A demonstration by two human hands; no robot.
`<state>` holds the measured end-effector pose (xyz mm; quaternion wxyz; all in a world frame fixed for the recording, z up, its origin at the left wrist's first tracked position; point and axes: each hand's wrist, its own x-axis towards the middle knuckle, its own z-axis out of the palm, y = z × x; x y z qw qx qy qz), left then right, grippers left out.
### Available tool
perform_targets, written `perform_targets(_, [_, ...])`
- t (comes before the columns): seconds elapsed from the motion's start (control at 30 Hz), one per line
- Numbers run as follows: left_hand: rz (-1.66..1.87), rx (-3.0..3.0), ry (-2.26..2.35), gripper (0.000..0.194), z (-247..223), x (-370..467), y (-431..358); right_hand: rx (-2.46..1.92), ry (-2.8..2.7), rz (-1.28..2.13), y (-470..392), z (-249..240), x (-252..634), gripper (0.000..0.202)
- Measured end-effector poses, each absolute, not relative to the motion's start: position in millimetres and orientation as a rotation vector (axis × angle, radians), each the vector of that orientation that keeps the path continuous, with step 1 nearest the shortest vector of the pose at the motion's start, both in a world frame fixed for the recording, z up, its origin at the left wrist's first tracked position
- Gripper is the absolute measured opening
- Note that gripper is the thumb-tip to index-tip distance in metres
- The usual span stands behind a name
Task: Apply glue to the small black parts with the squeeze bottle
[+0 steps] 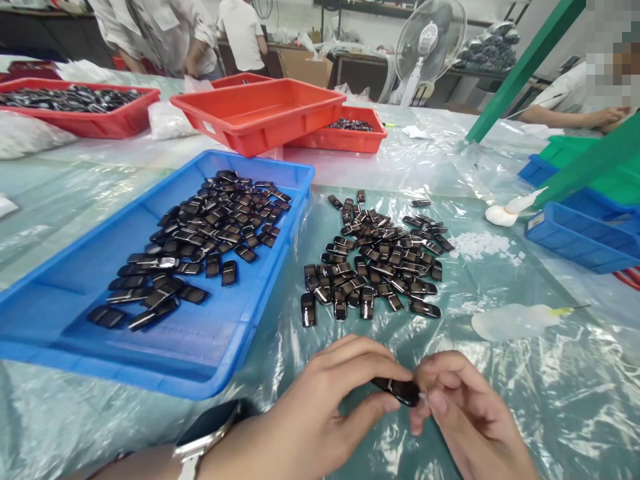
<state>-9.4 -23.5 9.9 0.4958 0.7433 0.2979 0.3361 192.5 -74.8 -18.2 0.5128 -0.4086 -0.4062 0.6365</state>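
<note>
My left hand [345,393], with a watch at the wrist, holds a glossy black oval part [403,392] between thumb and fingers. At that part's right end, my right hand [465,413] pinches a tiny whitish piece [423,396], too small to make out well. Beyond both hands, a heap of similar black parts [367,303] is spread on the green plastic-covered table [280,427]. A blue tray [165,353] to the left has more of these black parts [200,227] piled in it. Small white bits [483,245] lie right of the heap.
A translucent bottle [515,322] lies at right, a white squeeze bottle [501,215] behind it. Blue bins [580,233] stand at far right, near a green post [525,70]. Red trays [260,123], a fan [427,40] and several people are at the back.
</note>
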Motion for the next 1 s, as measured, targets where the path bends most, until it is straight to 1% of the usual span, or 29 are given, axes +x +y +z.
perform_targets(0.17, [0.836,1.813,0.701,0.019,10.8,-7.9,-24.0,-0.917,-0.956,1.601,-72.8,-20.5,187.2,0.01])
perform_targets(0.3, [0.848,1.768,0.696,0.018,11.6,-7.0,-25.5,-0.889,-0.935,1.591,-74.8,-20.7,185.5,0.011])
perform_targets(0.73, [0.815,1.743,0.739,0.024,8.2,-7.5,-26.5,-0.945,-0.926,1.559,-77.2,-19.7,192.0,0.011])
perform_targets(1.0, [0.787,1.759,0.73,0.025,7.0,-7.7,-26.4,-0.95,-0.931,1.574,-80.6,-18.0,194.3,0.01])
